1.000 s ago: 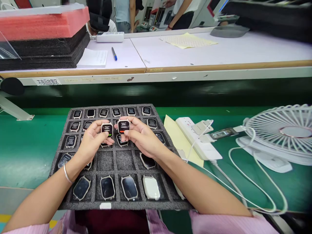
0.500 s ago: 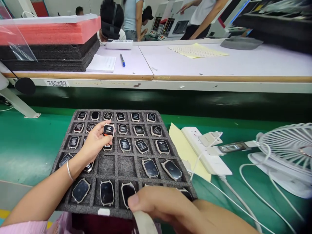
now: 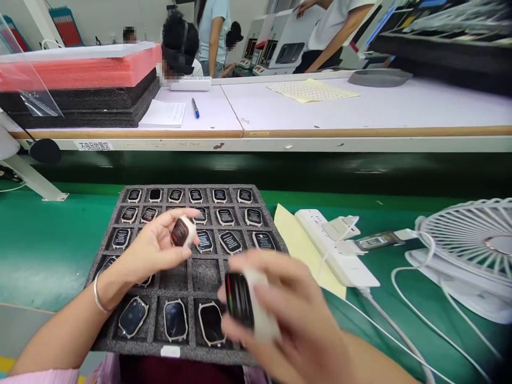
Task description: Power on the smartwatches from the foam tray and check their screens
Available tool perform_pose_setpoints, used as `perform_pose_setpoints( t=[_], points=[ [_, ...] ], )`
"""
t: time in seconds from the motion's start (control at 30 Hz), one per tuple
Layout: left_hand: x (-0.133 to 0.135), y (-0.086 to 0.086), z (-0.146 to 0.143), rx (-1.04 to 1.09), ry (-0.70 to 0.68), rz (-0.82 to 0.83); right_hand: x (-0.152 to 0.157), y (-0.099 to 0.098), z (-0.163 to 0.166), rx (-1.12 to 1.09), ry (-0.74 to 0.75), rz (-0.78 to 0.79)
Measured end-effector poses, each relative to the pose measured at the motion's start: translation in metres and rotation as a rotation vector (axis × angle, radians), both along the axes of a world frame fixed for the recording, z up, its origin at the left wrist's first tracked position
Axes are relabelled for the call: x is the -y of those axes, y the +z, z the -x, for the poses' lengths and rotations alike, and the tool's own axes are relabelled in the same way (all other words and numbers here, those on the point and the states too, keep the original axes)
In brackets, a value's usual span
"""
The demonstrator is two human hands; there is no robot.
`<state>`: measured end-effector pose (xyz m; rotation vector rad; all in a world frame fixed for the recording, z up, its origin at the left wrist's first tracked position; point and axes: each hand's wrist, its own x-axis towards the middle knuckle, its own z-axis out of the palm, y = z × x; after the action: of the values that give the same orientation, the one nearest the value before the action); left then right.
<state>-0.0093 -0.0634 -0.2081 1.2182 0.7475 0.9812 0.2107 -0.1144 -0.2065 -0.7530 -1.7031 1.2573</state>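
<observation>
My left hand (image 3: 154, 248) is closed, holding a smartwatch case (image 3: 182, 232) between thumb and fingers; its dark screen faces left and its pale side shows. Closer to me, my right hand (image 3: 296, 314) grips a second smartwatch (image 3: 239, 300), blurred by motion, with a dark screen and a pale body. Both hands are over a grey foam tray (image 3: 208, 274), whose compartments hold several watch cases, many with lit text. In its front row lies a dark-screened watch case (image 3: 212, 324). My right hand hides the tray's front right part.
Right of the tray are yellow paper (image 3: 294, 234), a white power strip (image 3: 336, 248) with chargers and cables, and a white fan (image 3: 476, 261). A raised shelf (image 3: 312, 114) spans the back, carrying foam stacks (image 3: 80, 80), a notepad (image 3: 162, 114) and a pen (image 3: 195, 108). People stand beyond.
My left hand has turned its watch case and brought it slightly right and nearer. My right hand has risen from the tray's front edge, and the watch in it now shows its screen.
</observation>
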Motion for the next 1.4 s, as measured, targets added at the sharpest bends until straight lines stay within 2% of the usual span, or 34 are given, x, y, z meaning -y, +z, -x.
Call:
perform_pose_setpoints(
  t=[0.07,0.1,0.23,0.3,0.6,0.83,0.93,1.0,1.03,1.1,1.17,1.23,1.33,1.4],
  points=[
    [0.016,0.012,0.004,0.003,-0.190,0.000,-0.025,-0.011,0.011,-0.138,-0.177,0.033],
    [0.024,0.018,0.006,-0.007,-0.280,0.013,-0.039,-0.017,0.016,-0.216,-0.233,0.119],
    [0.043,0.037,0.007,-0.008,-0.539,0.022,-0.087,-0.036,0.023,-0.438,-0.212,0.615],
    [0.044,0.042,0.005,0.025,-0.600,0.021,-0.099,-0.042,0.022,-0.479,-0.220,0.730],
    [0.051,0.045,0.000,0.048,-0.538,0.082,-0.098,-0.045,0.021,-0.487,-0.218,0.705],
    [0.048,0.047,0.002,0.074,-0.553,0.042,-0.099,-0.047,0.022,-0.486,-0.227,0.697],
    [0.046,0.045,0.002,0.068,-0.584,-0.043,-0.098,-0.046,0.022,-0.461,-0.221,0.671],
    [0.041,0.041,0.001,0.055,-0.519,-0.124,-0.096,-0.045,0.022,-0.456,-0.225,0.672],
    [0.037,0.038,-0.001,0.049,-0.433,-0.154,-0.096,-0.045,0.022,-0.459,-0.231,0.677],
    [0.025,0.030,-0.004,0.033,-0.155,-0.164,-0.095,-0.043,0.023,-0.470,-0.241,0.696],
    [0.010,0.017,-0.008,0.004,0.162,-0.109,-0.094,-0.041,0.025,-0.475,-0.239,0.726],
    [-0.005,0.002,-0.009,-0.044,0.347,-0.008,-0.094,-0.039,0.026,-0.471,-0.229,0.763],
    [-0.020,-0.018,-0.010,-0.111,0.404,0.142,-0.093,-0.038,0.027,-0.462,-0.216,0.796],
    [-0.022,-0.027,-0.011,-0.138,0.405,0.162,-0.093,-0.038,0.027,-0.457,-0.199,0.796]
  ],
)
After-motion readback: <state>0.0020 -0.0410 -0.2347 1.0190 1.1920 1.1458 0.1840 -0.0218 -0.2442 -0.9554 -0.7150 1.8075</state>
